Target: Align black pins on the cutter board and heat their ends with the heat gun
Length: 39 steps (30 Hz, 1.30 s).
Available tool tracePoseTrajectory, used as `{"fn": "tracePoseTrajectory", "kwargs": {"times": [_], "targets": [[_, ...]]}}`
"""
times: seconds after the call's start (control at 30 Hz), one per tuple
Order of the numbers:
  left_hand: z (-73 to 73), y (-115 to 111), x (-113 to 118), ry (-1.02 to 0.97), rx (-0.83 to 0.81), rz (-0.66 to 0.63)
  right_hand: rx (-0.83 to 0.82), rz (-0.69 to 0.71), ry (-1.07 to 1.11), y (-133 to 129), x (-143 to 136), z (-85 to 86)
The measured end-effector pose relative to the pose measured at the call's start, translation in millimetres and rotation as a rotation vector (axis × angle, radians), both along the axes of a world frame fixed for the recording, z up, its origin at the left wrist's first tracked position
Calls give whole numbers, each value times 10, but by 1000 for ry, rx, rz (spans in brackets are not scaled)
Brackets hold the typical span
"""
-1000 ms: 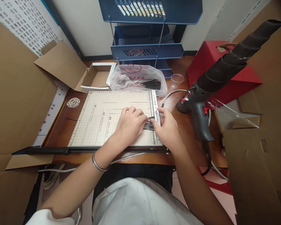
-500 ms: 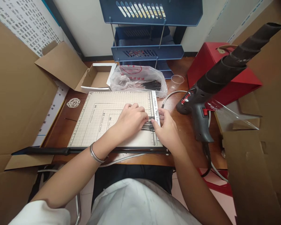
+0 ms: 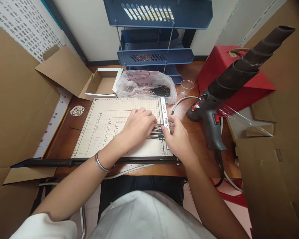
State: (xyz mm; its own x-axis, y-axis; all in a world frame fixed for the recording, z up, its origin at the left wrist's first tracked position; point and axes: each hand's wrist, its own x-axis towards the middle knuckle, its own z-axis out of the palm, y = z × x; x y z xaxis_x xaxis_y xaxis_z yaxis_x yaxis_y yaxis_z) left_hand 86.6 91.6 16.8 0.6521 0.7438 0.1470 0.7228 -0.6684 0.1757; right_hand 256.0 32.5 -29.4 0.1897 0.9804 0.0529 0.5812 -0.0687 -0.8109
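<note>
Several thin black strands (image 3: pixel 155 135) lie side by side on the right part of the paper cutter board (image 3: pixel 89 132). My left hand (image 3: pixel 140 126) rests over their left part, its thumb and curled fingers pinching one or more strands near the upper edge of the bunch. At their right ends is my right hand (image 3: pixel 178 137), thumb on the strands beside the white ruler strip (image 3: pixel 163 111), its other fingers curled beyond the board's edge. The hands are a little apart. The left palm hides part of the strands.
Behind the board are a plastic bag (image 3: pixel 144 84) with black strands, an open cardboard box (image 3: pixel 106 83) and a clear cup (image 3: pixel 187 87). A heat gun (image 3: pixel 211 113) stands at the right before a red box (image 3: pixel 209 66). White cord (image 3: pixel 77 110) lies coiled at left.
The view has shifted slightly. Below my left hand the black strands lie a little further left and more spread. Both hands keep nearly the same pose.
</note>
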Motion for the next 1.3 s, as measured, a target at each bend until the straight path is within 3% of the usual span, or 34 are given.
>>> {"fn": "tracePoseTrajectory", "kwargs": {"times": [0.1, 0.23, 0.5, 0.8, 0.97, 1.1, 1.2, 1.3], "targets": [[-3, 28, -33, -19, 6, 47, 8, -8, -25, 62, -16, 49], [-28, 32, -12, -13, -87, 18, -10, 8, -65, 114, -26, 88], [-67, -41, -39, -112, -178, 8, 49, 8, -39, 96, -25, 50], [-108, -84, -21, -103, -117, -16, 74, 34, -62, 37, -7, 37], [-130, -335, -111, -133, 0, 0, 166, 61, -88, -78, 41, 129], [-210, -617, -127, -60, 70, -5, 124, 127, -170, -261, 62, 177], [-286, -703, -79, -11, 48, 29, 71, 189, -228, -329, 30, 149], [-336, -730, -31, -10, 40, 77, 72, 162, -243, -296, -5, 112]]}}
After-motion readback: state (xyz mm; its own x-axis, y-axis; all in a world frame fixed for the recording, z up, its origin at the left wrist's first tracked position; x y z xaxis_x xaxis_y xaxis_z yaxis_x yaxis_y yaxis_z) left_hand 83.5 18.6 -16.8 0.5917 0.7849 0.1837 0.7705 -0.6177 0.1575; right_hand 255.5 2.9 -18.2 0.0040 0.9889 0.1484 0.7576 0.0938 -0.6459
